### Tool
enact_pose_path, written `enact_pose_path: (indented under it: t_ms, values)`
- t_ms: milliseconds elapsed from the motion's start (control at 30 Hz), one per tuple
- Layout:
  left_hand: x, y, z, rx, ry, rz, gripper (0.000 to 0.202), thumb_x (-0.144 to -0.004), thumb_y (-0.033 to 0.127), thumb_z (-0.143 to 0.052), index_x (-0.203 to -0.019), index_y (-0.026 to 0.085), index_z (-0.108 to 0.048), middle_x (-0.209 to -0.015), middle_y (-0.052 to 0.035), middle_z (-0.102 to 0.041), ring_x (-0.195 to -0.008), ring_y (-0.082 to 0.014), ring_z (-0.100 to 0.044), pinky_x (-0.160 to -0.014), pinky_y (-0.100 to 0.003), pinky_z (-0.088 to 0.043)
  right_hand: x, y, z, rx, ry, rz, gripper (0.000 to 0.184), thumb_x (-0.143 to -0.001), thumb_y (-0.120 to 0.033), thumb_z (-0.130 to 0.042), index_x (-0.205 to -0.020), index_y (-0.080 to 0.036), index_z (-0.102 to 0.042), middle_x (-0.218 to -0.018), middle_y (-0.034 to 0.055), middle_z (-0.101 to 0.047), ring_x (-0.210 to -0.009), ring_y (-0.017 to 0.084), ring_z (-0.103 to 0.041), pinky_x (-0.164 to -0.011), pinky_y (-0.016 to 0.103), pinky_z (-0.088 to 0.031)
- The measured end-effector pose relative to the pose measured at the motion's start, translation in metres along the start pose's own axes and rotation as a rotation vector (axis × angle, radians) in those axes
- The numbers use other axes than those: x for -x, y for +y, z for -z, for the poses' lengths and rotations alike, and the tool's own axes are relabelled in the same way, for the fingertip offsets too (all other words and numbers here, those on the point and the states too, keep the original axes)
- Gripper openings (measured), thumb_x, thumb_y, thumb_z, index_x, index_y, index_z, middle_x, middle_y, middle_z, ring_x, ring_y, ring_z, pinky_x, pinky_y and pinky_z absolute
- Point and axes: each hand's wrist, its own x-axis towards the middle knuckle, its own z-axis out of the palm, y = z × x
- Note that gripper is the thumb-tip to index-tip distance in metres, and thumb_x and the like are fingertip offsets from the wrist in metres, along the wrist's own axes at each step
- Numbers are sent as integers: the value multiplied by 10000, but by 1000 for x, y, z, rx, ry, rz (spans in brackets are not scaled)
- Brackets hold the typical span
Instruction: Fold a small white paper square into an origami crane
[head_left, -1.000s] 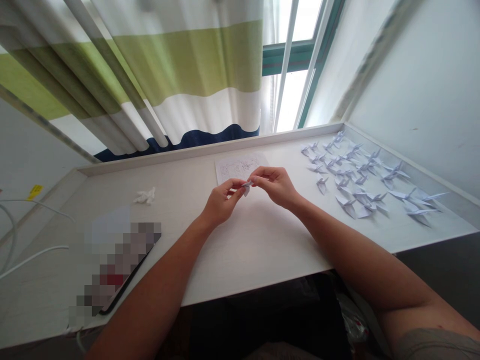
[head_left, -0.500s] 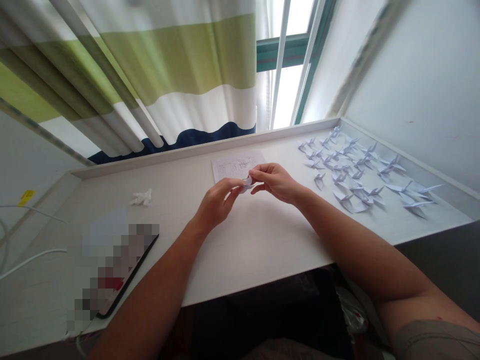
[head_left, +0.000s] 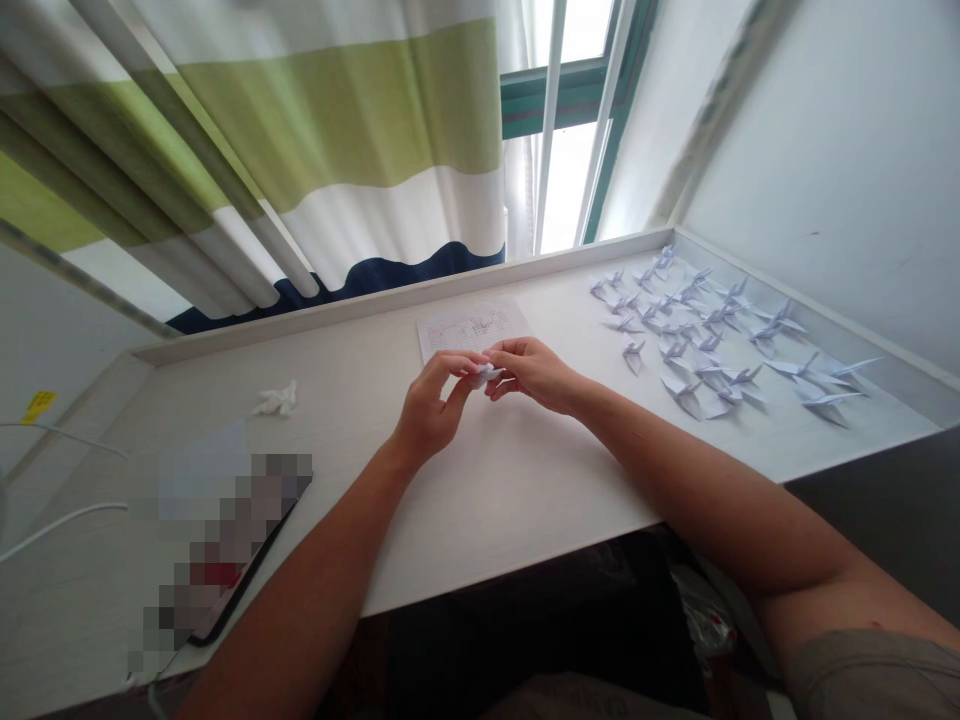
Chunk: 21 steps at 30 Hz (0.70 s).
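Observation:
Above the middle of the white desk, my left hand (head_left: 437, 400) pinches a small piece of folded white paper (head_left: 487, 372) between thumb and fingers. From the other side my right hand (head_left: 531, 372) closes on the same paper, its thumb and index finger at the top edge. Most of the folded paper is hidden by my fingers, so its exact shape cannot be made out. Just behind my hands lies a printed sheet (head_left: 461, 325) flat on the desk. To the right stand several folded paper cranes (head_left: 679, 350) in loose rows.
A crumpled white tissue (head_left: 277, 399) lies on the left, with a dark-edged tablet-like device (head_left: 247, 560), partly blurred out, nearer me. White cables (head_left: 67, 520) run in at the left edge. A raised rim (head_left: 337, 310) borders the desk below the striped curtain (head_left: 360, 120).
My right hand's fingers have closed in around the folded paper and sit lower, nearer my left fingers. The whole view has shifted slightly.

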Motion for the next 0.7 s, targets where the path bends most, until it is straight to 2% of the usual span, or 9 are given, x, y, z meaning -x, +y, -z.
enact_pose_path:
  t_ms: [100,167,267,433,567,700]
  values:
    - [0,-4,-7,224,175,217,228,-969,441,-759,-993,239,-658,-1170,-85,-777,-1075,-222,-715,-904,-374,-561,2,2,-3,265,171,345,147,-921,-323,-751,-1019,-218,-720,-992,63,-747,-917,209,-717,-767,372,-654]
    - [-3,-6,-8,386,230,341,317,-895,492,-829,-972,235,-661,-1174,-75,-771,-1082,-216,-701,-936,-368,-551,4,2,-4,454,157,596,181,-940,-253,-702,-1119,-256,-733,-1128,68,-739,-1073,228,-699,-876,406,-646]
    - [-7,-6,-4,590,166,479,355,-824,509,-882,-972,240,-704,-1167,-56,-759,-1082,-199,-680,-974,-353,-531,7,0,-4,611,96,821,197,-990,-240,-673,-1170,-279,-745,-1184,79,-728,-1126,237,-689,-951,434,-624]
    - [-9,-3,0,708,29,584,321,-834,513,-856,-989,250,-757,-1166,-62,-756,-1120,-221,-675,-999,-371,-529,6,-3,-4,775,108,914,106,-1050,-295,-653,-1101,-274,-743,-1115,83,-744,-1066,249,-699,-964,458,-596]
    - [-8,-4,-3,727,30,596,302,-847,511,-842,-960,247,-747,-1092,-56,-754,-1062,-217,-678,-991,-388,-543,6,-2,-6,839,111,946,118,-1066,-326,-635,-1038,-262,-730,-1051,80,-747,-1004,242,-690,-907,433,-590]
    - [-6,-6,-7,754,63,589,302,-838,500,-860,-964,256,-736,-1084,-42,-744,-1041,-199,-668,-988,-377,-550,6,1,-8,851,176,956,150,-1080,-300,-609,-1003,-244,-726,-992,75,-733,-937,226,-678,-856,397,-577]
